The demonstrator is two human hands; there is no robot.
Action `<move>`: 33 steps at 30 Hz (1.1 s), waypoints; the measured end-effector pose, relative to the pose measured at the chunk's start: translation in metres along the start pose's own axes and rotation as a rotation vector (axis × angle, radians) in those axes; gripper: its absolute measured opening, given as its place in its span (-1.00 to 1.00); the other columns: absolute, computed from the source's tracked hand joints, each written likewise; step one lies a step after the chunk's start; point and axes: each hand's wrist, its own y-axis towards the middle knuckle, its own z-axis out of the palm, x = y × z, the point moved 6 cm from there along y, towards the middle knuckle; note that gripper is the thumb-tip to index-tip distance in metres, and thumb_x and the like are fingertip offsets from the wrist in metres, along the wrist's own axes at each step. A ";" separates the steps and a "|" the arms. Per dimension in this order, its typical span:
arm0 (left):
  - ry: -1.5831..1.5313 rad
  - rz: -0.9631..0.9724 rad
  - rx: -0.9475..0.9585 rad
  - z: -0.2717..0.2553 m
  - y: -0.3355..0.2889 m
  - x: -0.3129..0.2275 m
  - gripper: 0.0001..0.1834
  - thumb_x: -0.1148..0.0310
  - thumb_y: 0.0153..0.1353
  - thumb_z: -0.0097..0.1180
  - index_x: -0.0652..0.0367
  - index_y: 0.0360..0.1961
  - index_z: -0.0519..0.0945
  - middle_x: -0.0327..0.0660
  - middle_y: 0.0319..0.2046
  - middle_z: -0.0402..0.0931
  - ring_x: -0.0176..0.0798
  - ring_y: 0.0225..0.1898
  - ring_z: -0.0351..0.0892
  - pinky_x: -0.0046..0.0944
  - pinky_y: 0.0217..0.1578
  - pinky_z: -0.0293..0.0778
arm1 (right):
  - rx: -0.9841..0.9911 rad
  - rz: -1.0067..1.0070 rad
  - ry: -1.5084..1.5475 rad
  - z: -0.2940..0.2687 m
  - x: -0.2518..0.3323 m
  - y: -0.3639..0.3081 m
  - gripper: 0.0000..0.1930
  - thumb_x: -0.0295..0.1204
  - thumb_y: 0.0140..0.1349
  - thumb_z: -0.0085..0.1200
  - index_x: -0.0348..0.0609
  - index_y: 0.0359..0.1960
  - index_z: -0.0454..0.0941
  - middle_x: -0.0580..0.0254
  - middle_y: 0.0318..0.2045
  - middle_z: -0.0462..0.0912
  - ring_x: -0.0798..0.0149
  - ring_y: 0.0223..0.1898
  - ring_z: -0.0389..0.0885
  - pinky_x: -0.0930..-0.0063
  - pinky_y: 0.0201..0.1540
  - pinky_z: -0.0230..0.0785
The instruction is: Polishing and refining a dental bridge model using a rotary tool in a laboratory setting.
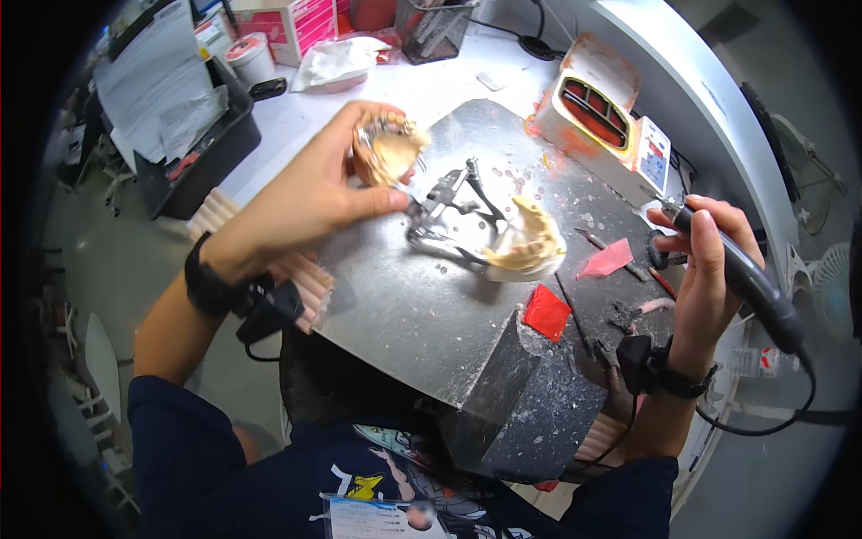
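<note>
Left hand: your fingers are grasping the upper cast beside the frame (whether the two are connecting, one cannot tell). Right hand: your fingers are curling round the black handpiece; its tip is pointing up-left, near the white box. Frame: is standing on the grey board. Lower cast: is sitting at the frame's right end. Red square, pink sheet: are lying near that cast.

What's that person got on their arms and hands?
The left hand and right hand wear no gloves. Each wrist has a black band with a boxy black gadget and a thin black cable. The dark navy sleeves are short.
</note>
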 end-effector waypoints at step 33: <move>-0.128 0.289 -0.516 0.133 -0.053 0.011 -0.28 0.57 -0.12 0.51 0.24 0.12 0.44 0.09 0.18 0.50 0.05 0.15 0.59 -0.19 0.05 0.57 | 0.716 0.092 0.507 0.098 -0.033 -0.033 -0.61 -0.20 0.19 0.36 -0.06 -0.16 0.41 0.19 -0.39 0.40 -0.31 0.04 0.64 -0.19 0.22 0.41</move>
